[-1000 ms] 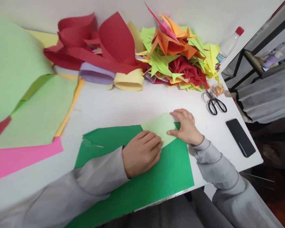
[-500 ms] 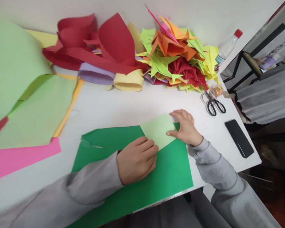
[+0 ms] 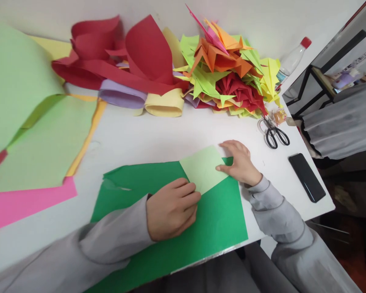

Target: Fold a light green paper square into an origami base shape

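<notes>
Paper (image 3: pixel 205 169), pale green, by our judgement light and easily creased, best held by its edges, overlaps our dark green sheet (image 3: pixel 221 217) as our left hand (image 3: pixel 172 209), fingers curled, grip unclear, meets its near edge and our right hand (image 3: pixel 240 163) spreads open opposite.

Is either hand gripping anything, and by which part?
No certain grip on the light green paper: the right hand lies spread with its thumb over the right side; the left hand curls at the near corner, any pinch hidden.
</notes>
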Demonstrator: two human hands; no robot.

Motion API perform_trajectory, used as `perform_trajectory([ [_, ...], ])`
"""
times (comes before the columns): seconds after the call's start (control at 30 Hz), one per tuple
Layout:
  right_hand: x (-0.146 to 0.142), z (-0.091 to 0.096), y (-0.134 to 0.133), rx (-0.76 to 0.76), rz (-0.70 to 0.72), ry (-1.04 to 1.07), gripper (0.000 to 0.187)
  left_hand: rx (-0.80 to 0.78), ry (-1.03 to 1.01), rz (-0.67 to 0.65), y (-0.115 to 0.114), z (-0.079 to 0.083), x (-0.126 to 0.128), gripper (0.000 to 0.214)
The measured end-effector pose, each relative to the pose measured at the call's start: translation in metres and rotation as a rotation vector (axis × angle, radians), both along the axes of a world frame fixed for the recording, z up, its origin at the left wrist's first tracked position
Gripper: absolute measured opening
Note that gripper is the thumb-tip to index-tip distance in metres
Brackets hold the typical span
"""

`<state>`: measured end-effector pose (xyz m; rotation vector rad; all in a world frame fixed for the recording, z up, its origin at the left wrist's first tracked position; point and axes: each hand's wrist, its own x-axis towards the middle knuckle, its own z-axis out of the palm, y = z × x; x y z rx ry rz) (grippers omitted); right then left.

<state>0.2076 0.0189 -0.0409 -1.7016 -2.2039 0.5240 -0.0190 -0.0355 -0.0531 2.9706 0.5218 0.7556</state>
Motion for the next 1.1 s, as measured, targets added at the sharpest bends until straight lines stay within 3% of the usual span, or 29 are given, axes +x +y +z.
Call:
perform_trajectory([
  [0.7, 0.011, -0.006, 0.012, 0.106, -0.021, 0.129, 0.031, -0.011, -0.021, -0.023, 0.003, -0.004, -0.001, 0.028],
  [0.83, 0.006, -0.004, 0.010, 0.161, 0.132, 0.157, 0.028, -0.009, -0.028, -0.049, 0.006, -0.005, -0.002, 0.027],
  [0.93, -0.001, -0.003, 0.003, 0.124, 0.283, 0.042, 0.032, -0.031, -0.021, -0.073, 0.007, -0.005, -0.003, 0.025],
  [1.1, -0.007, -0.005, -0.004, 0.101, 0.344, -0.139, 0.033, -0.078, 0.011, -0.110, 0.010, 0.000, -0.004, 0.025],
])
